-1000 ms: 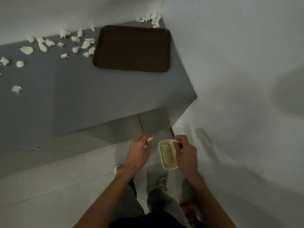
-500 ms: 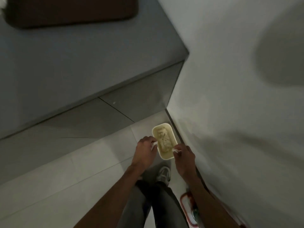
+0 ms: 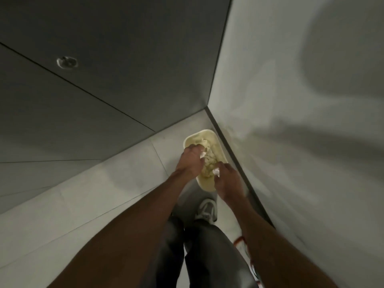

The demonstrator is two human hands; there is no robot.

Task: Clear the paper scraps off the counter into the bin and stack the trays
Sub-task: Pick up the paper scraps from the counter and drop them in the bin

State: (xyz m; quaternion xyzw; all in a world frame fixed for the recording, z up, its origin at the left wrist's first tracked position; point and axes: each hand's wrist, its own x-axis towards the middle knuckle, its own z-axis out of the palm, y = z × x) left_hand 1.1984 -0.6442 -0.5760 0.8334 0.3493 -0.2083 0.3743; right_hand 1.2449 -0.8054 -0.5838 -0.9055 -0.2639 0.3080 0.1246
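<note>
Beginning at the fingertips, a white scrap (image 3: pixel 216 172) is seen pinched between the thumb and the curled fingers (image 3: pixel 223 165) of the right hand (image 3: pixel 228 180), and a second scrap (image 3: pixel 202 155) is held in the bent fingers of the left hand (image 3: pixel 189 162). How many fingers close on each piece cannot be told, because the backs of the hands are turned to the camera. Both hands are held just above the open bin (image 3: pixel 217 142), a cream rectangular tub in which a paper heap (image 3: pixel 208 165) is already collected. The bin is placed on the floor (image 3: pixel 83 194), in the corner between the wall (image 3: pixel 291 152) and the grey cabinet front (image 3: pixel 104 84), and one shoe (image 3: pixel 205 208) is seen near its closer end. The counter top and the trays are not shown in this view. The step in hand is judged to be the dropping of scraps into the bin. For the next move, both grips must be opened while the hands are kept over the rim, so that no light piece is let drift onto the floor. Whether more scraps are left on the counter cannot be judged from here, and nothing can be said about the stacking of the trays.
</note>
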